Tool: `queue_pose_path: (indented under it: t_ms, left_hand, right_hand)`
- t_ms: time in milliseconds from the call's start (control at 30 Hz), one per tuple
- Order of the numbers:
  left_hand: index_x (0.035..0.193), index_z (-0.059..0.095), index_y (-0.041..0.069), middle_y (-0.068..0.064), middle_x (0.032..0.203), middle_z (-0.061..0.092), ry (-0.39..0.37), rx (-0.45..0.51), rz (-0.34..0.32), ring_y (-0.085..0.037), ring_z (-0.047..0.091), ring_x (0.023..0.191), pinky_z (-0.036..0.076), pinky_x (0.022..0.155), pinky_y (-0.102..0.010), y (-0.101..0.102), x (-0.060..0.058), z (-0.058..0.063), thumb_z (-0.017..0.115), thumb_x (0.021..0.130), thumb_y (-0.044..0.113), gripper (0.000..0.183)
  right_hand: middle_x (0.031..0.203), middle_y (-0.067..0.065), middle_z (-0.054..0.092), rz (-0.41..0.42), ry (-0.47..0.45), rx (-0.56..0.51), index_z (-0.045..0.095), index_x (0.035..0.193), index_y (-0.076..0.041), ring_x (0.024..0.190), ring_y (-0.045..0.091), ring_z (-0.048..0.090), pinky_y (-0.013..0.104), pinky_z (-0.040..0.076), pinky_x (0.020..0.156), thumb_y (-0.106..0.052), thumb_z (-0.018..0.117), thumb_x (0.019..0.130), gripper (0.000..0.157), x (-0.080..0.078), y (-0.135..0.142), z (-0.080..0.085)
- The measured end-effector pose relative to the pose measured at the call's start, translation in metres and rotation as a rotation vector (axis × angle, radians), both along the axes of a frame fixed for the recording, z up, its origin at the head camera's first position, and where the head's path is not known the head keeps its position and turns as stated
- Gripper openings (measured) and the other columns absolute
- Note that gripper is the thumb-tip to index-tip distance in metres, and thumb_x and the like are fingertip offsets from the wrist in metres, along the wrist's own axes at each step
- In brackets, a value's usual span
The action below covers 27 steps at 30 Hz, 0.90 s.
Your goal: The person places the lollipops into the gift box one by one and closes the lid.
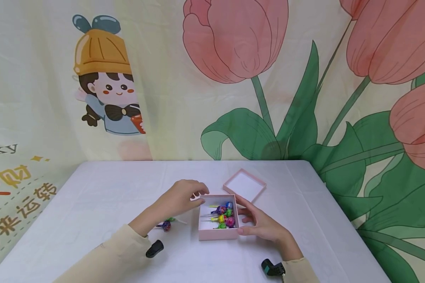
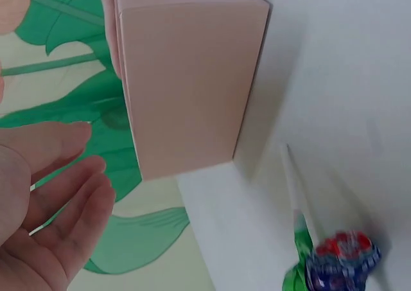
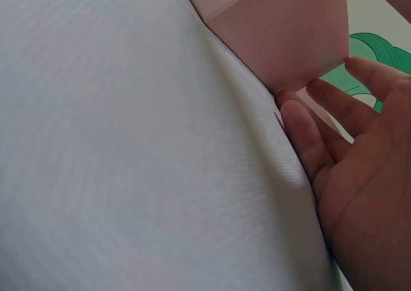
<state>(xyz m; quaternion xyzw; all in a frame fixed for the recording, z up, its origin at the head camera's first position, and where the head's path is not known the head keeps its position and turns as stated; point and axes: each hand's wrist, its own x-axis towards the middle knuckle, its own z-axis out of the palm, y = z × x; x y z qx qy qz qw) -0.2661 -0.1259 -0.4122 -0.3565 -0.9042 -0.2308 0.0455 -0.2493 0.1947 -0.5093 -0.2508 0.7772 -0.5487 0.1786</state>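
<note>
A pink open-topped box (image 1: 217,234) sits on the table, holding several wrapped lollipops (image 1: 222,211) bunched toward its right side. My left hand (image 1: 184,195) hovers at the box's far left corner, fingers loosely bent, nothing between them; in the left wrist view the hand (image 2: 54,201) is apart from the box's side (image 2: 192,88). My right hand (image 1: 261,223) rests against the box's right side, thumb near the front corner; in the right wrist view its fingertips (image 3: 321,92) touch the box edge. Loose lollipops (image 1: 167,225) lie left of the box, partly hidden by my left forearm.
Behind the box, to the right, lies a pink-rimmed lid (image 1: 245,184), its white inside facing up. A white cloth covers the table (image 1: 117,181). A printed curtain (image 1: 170,78) with tulips and a cartoon figure hangs behind it.
</note>
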Motion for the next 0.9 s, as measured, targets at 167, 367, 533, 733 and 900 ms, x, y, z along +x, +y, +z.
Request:
queue_pose_path:
  t_ms: [167, 367, 533, 733, 900]
  left_hand:
    - [0.115, 0.075, 0.011, 0.0, 0.106, 0.076, 0.001, 0.004, 0.029, -0.018, 0.07, 0.093, 0.059, 0.08, -0.03, -0.016, 0.003, 0.003, 0.08, 0.095, 0.012, 0.02]
    - [0.114, 0.075, 0.016, 0.005, 0.106, 0.075, -0.017, -0.012, 0.072, -0.016, 0.07, 0.094, 0.059, 0.081, -0.03, -0.033, 0.007, 0.002, 0.081, 0.095, 0.014, 0.02]
    - [0.114, 0.075, 0.015, 0.007, 0.105, 0.075, -0.024, -0.019, 0.089, -0.016, 0.07, 0.093, 0.059, 0.08, -0.032, -0.049, 0.01, -0.005, 0.081, 0.094, 0.013, 0.02]
    - [0.115, 0.075, 0.016, 0.005, 0.106, 0.075, -0.058, -0.048, 0.111, -0.016, 0.069, 0.095, 0.059, 0.082, -0.032, -0.063, 0.012, -0.011, 0.081, 0.095, 0.015, 0.021]
    - [0.115, 0.075, 0.013, 0.0, 0.108, 0.077, -0.059, -0.052, 0.107, -0.018, 0.07, 0.095, 0.059, 0.081, -0.033, -0.074, 0.014, -0.017, 0.081, 0.095, 0.015, 0.021]
  right_hand:
    - [0.175, 0.005, 0.025, 0.002, 0.004, -0.003, 0.02, 0.171, -0.029, 0.148, 0.03, 0.044, 0.035, 0.045, 0.112, -0.031, 0.081, 0.093, 0.099, 0.002, 0.0, 0.003]
    - [0.175, 0.005, 0.025, -0.001, -0.01, -0.009, 0.02, 0.171, -0.027, 0.148, 0.03, 0.044, 0.038, 0.045, 0.113, -0.03, 0.082, 0.093, 0.099, 0.003, -0.001, 0.004]
    - [0.175, 0.004, 0.026, -0.003, -0.009, -0.003, 0.021, 0.171, -0.028, 0.147, 0.029, 0.045, 0.039, 0.045, 0.113, -0.03, 0.082, 0.093, 0.099, 0.002, -0.002, 0.003]
    - [0.174, 0.003, 0.028, -0.013, -0.014, -0.009, 0.022, 0.17, -0.029, 0.148, 0.029, 0.044, 0.042, 0.044, 0.114, -0.031, 0.082, 0.092, 0.099, 0.002, -0.002, 0.002]
    - [0.173, 0.003, 0.029, -0.02, -0.029, -0.012, 0.021, 0.171, -0.028, 0.149, 0.03, 0.043, 0.043, 0.043, 0.115, -0.032, 0.082, 0.092, 0.1, 0.003, -0.002, 0.003]
